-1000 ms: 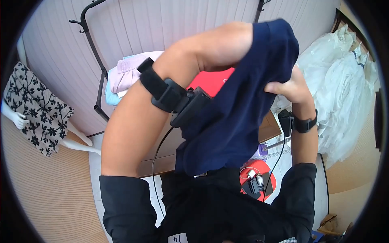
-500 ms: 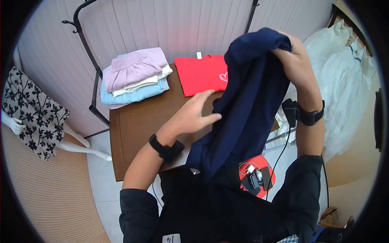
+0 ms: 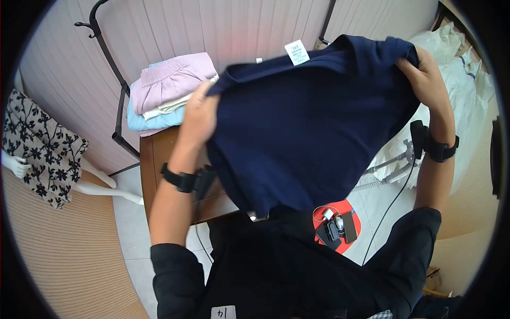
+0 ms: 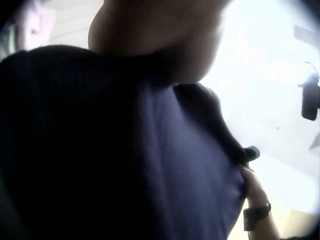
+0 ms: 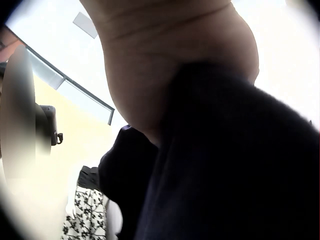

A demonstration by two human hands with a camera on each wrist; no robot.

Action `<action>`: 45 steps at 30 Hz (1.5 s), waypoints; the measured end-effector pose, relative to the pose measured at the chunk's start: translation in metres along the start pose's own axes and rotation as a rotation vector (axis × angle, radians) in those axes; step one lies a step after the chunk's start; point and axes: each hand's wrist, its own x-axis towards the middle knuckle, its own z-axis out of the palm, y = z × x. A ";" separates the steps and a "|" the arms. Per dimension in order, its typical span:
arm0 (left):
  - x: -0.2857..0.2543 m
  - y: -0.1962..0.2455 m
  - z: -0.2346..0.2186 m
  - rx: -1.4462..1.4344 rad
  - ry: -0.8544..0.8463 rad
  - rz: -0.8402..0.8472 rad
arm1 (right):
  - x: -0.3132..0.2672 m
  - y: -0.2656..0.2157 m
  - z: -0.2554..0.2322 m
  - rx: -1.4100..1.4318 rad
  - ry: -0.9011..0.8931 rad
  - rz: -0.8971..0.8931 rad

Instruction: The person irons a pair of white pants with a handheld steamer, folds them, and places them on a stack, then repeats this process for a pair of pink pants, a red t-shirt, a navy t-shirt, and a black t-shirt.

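A dark navy garment [image 3: 297, 122] hangs spread between both hands in the head view, a white label [image 3: 297, 52] at its upper edge. The left hand [image 3: 201, 114] grips its upper left corner; the right hand [image 3: 429, 80] grips the upper right corner, thumb over the cloth. In the left wrist view the left hand [image 4: 160, 35] is against the navy cloth [image 4: 150, 150], with the right hand [image 4: 254, 185] holding the far edge. The right wrist view shows the right hand [image 5: 175, 65] over bunched navy cloth [image 5: 230, 150], its fingertips hidden.
Folded lilac, white and light blue clothes [image 3: 172, 85] lie on a brown table [image 3: 159, 154]. A red stool [image 3: 348, 212] holds small devices. At the left stands a mannequin in a floral skirt [image 3: 42, 149], behind is a black rack [image 3: 109, 58], and white dresses [image 3: 441, 133] hang right.
The left hand has moved up and taken hold of the garment's left corner. The right hand has shifted right, and the bunched garment is now stretched wide, covering the red shirt.
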 end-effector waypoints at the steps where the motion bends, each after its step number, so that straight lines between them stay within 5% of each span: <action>1: 0.004 0.021 -0.010 0.289 0.032 0.229 | -0.001 0.008 -0.005 -0.099 -0.036 -0.019; 2: 0.018 0.012 -0.029 0.514 0.174 0.436 | 0.001 0.013 -0.013 -0.136 -0.150 -0.048; 3: 0.012 0.060 -0.025 0.600 0.145 0.509 | -0.001 0.017 -0.017 -0.134 -0.150 -0.041; 4: 0.015 0.076 -0.035 0.735 0.192 0.411 | -0.003 0.020 -0.020 -0.128 -0.149 -0.039; 6: 0.025 0.103 -0.049 0.866 0.279 0.630 | -0.010 0.024 -0.027 -0.119 -0.147 -0.035; 11: 0.034 0.164 -0.074 1.111 0.359 0.903 | -0.024 0.040 -0.050 -0.040 0.098 -0.120; 13: 0.044 0.183 -0.110 1.241 0.442 0.880 | -0.029 0.047 -0.064 0.018 0.142 -0.102; 14: 0.035 0.199 -0.089 1.260 0.458 0.900 | -0.032 0.045 -0.068 0.002 0.182 -0.120; 15: 0.042 0.212 -0.099 1.316 0.403 1.113 | -0.033 0.054 -0.078 -0.012 0.226 -0.109; 17: 0.048 0.225 -0.122 1.347 0.512 0.981 | -0.040 0.075 -0.101 -0.071 0.316 -0.069; 19: 0.048 0.223 -0.130 1.236 0.504 0.923 | -0.041 0.082 -0.107 -0.120 0.357 -0.062; 21: 0.054 0.226 -0.129 1.173 0.273 0.986 | -0.040 0.080 -0.098 -0.038 0.358 -0.048; 22: 0.037 0.219 -0.097 1.259 0.387 0.847 | -0.041 0.074 -0.086 -0.029 0.333 -0.024; 23: 0.046 0.215 -0.092 1.257 0.164 1.209 | -0.041 0.067 -0.074 -0.020 0.309 0.000; 25: 0.041 0.184 -0.077 1.337 0.282 0.647 | -0.040 0.076 -0.052 0.000 0.231 0.041; 27: 0.047 0.147 -0.077 1.197 0.095 0.883 | -0.048 0.071 -0.027 -0.018 0.111 0.097; 31: 0.010 0.088 -0.070 0.906 -0.295 0.440 | -0.077 0.082 0.015 -0.058 -0.116 0.176; 33: -0.009 0.048 -0.072 0.827 -0.320 0.390 | -0.089 0.085 0.034 -0.046 -0.194 0.264; 35: -0.024 0.030 -0.063 0.723 -0.379 0.089 | -0.098 0.095 0.051 0.022 -0.257 0.296; 39: -0.019 0.003 -0.049 0.732 -0.364 0.138 | -0.091 0.118 0.075 0.083 -0.223 0.358; 45: 0.079 0.006 -0.030 1.063 -0.065 0.556 | 0.000 0.180 0.085 -0.259 -0.016 0.161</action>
